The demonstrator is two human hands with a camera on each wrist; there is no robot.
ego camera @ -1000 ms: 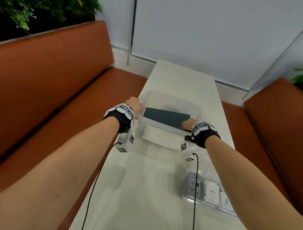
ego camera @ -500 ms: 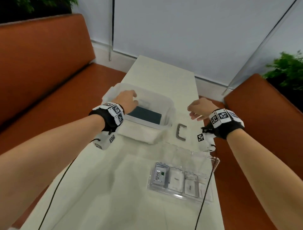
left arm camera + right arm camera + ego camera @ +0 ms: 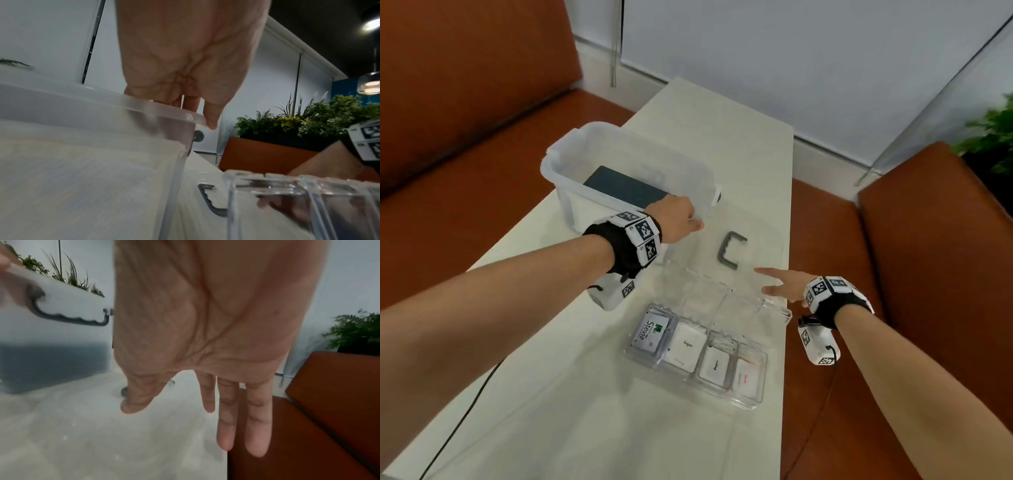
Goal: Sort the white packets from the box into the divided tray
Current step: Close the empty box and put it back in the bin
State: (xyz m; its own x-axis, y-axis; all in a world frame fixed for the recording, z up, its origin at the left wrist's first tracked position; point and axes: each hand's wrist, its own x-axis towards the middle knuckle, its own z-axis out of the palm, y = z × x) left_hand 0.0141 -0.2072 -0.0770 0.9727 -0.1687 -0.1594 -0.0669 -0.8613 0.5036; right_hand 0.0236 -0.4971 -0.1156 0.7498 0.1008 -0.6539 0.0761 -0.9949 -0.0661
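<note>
Narrow white table [image 3: 571, 394] between orange benches: left hand [image 3: 677, 219] grips the box [image 3: 571, 154] rim near its left edge, right hand [image 3: 782, 286] spread, empty, above the clear lid; risk: divided tray [image 3: 774, 311] near the right edge could be knocked off.

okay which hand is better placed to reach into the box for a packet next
Probably the left hand: it already grips the box at its near rim. The right hand hovers open over the lid beside the tray, farther off.
</note>
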